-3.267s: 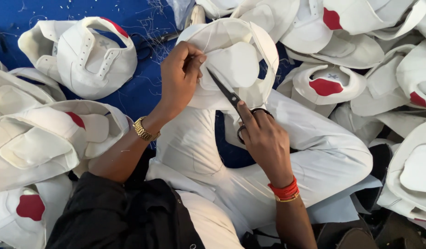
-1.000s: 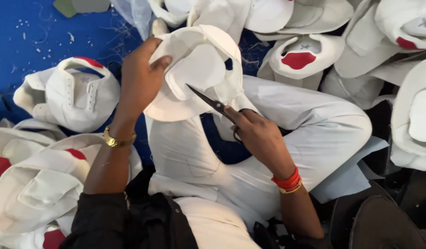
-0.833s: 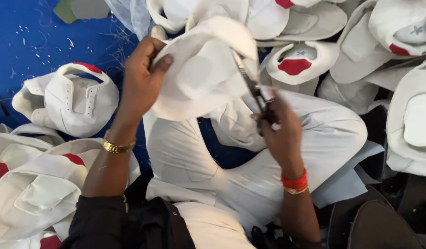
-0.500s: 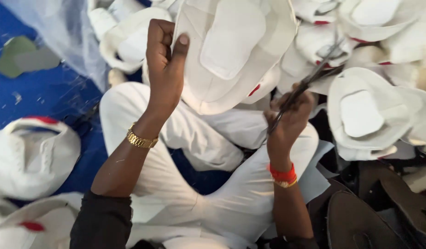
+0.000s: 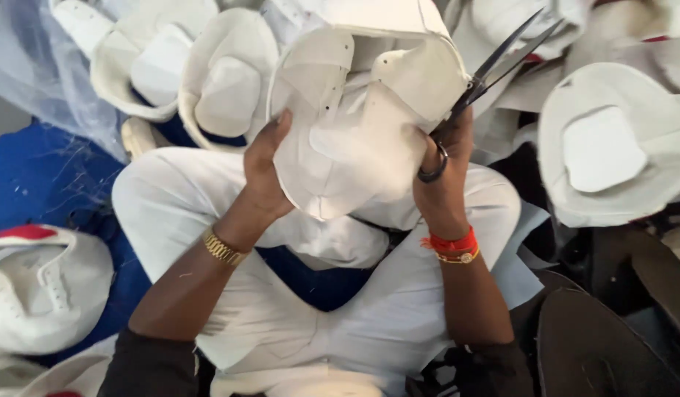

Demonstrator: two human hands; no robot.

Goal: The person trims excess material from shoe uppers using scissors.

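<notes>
At the far left a white shoe upper with a red patch (image 5: 38, 287) is lying on the blue sheet (image 5: 31, 176), well apart from the hands. Further in, the left hand (image 5: 265, 173) is gripping the left edge of the upper (image 5: 362, 117) being worked on, thumb reaching up along its rim and the other fingers hidden behind the material, so the hand is closing on the piece rather than lying flat. A gold bracelet (image 5: 222, 248) is sitting on that wrist. The upper is being held between the two hands, raised above the lap and the white trousers (image 5: 369, 323), its pale inner side turned toward the camera. Behind it, more white uppers (image 5: 185, 66) are piling up across the top. To the right, the right hand (image 5: 444, 165) is pressing against the upper's right edge while holding the scissors (image 5: 502, 62): one finger is passing through a dark ring handle, and the blades are pointing up and to the right, slightly parted. The tips are standing clear of the upper, though whether the lower part of the blades is touching its edge is hard to tell from here. A red band (image 5: 449, 242) is circling the right wrist. At the far right another white upper (image 5: 612, 162) is resting beside dark pieces (image 5: 612, 345).
</notes>
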